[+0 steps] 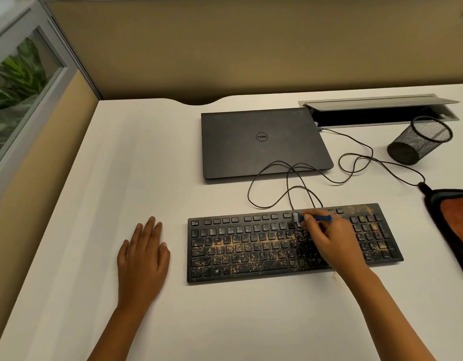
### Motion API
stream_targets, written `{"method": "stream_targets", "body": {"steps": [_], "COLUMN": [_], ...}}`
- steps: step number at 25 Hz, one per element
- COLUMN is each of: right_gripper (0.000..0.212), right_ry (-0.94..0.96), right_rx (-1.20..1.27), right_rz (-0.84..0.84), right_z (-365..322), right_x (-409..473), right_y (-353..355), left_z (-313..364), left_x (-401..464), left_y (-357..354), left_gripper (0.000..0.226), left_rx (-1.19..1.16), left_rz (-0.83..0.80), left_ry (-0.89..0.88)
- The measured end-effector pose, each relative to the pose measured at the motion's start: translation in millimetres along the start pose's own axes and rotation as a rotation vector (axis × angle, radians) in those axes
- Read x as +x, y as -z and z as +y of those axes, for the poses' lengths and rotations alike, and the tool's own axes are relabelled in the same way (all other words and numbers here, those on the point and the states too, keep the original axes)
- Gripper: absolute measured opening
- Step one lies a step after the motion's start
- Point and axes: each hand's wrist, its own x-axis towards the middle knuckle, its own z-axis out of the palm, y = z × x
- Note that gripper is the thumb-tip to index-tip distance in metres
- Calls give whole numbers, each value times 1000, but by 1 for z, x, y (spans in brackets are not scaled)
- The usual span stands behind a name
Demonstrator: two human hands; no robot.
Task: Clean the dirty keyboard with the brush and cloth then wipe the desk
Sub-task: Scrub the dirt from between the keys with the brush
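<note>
Gripping the blue brush (313,219) over the keyboard (251,246), the right hand (329,238) risks flicking crumbs onto the worktop (121,165); left hand (143,254) rests flat beside the keyboard.

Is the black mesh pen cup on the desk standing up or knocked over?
Knocked over. The mesh pen cup lies on its side on the desk, its solid base facing the camera and its open rim pointing away. No pens show.

closed dark grey laptop (264,143): round "DELL" logo at lid centre, seen upside down | dusty black keyboard (290,243): key letters Q, W, E, R, T, Y, U, I, O, P readable; other legends blurred
</note>
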Motion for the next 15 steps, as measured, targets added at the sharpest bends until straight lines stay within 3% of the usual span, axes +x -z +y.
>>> {"method": "stream_targets", "body": {"steps": [3, 5, 8, 12, 15], "right_gripper": [27, 41, 19, 34, 21], "right_ry": [0, 12, 47, 4, 14], "right_rx": [-98, -92, -71, -113, -78], "right_rz": [-110, -56, -61, -90, -43], "right_z": [2, 3, 0, 4, 4], "right_x": [4, 7, 6, 7, 5], "right_y": [2, 6, 5, 6, 7], "left_z": [-1, -1, 0, 1, 1], "left_x": [0, 0, 0, 0, -1], "left_y": [0, -1, 0, 1, 0], "left_gripper": [58, 58, 58, 58, 58], "left_rx": [-1, -4, -4, -4, -4], "left_rz": [-1, 0, 4, 3, 0], "left_ry": [5, 5, 4, 5, 4]}}
